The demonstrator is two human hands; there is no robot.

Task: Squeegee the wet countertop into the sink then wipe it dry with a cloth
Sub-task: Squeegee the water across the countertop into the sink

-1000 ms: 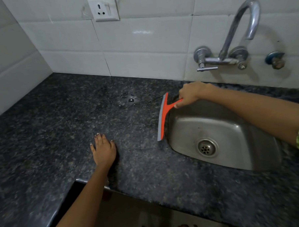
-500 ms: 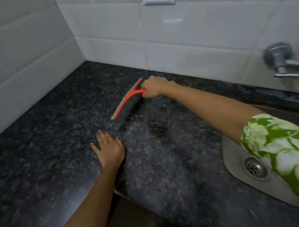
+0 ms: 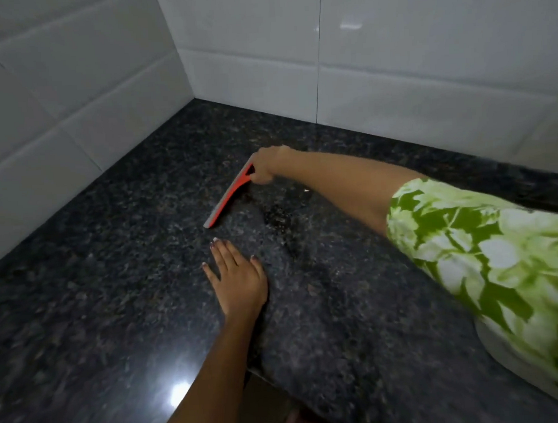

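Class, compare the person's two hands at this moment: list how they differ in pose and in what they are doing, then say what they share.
The right hand is curled round the squeegee handle; the left hand holds nothing. The right hand reaches far toward the wall corner; the left hand lies nearer the counter's front edge, fingers straight, flat on the countertop. Both are over the same dark countertop.

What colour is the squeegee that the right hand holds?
The squeegee is orange-red with a grey blade edge, as the head view shows.
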